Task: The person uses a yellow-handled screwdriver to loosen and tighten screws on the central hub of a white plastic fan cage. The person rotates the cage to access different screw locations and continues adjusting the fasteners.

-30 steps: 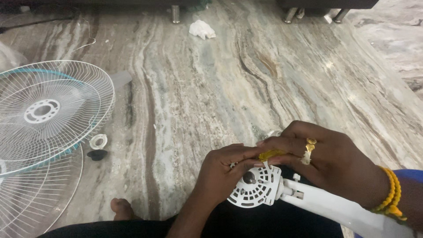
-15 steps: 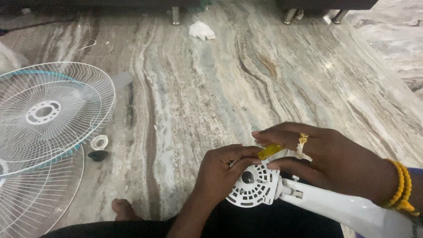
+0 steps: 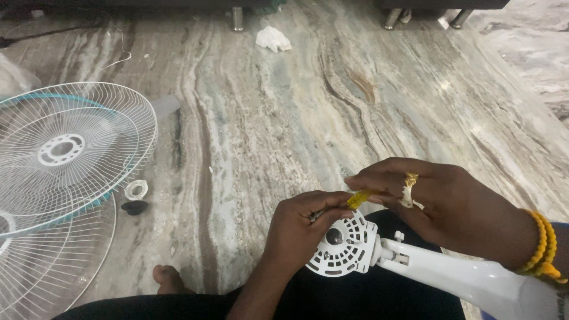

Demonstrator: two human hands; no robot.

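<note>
Two hands work at the front of a white fan motor housing that rests across the person's lap, its round vented face turned upward and its white neck running off to the lower right. The left hand cups the left rim of the vented face, fingers curled and pressed together around a thin metal shaft, apparently the shank of a screwdriver. The right hand, which wears a gold ring and yellow bangles, pinches the yellow screwdriver handle between thumb and fingers just above the housing. The tip is hidden behind the left fingers.

Handling judgement: the housing appears to be rigid moulded plastic over a motor, so moderately heavy at the head end and light along the neck. The vent ribs look thin and liable to crack under side load. Take hold at the solid rim or at the neck, not across the ribs. The smooth plastic may slip.

On the marble floor to the left lie two white wire fan guards, overlapping, with a white ring nut and a black cap just beside them. A crumpled white cloth lies well apart, near the furniture legs.
</note>
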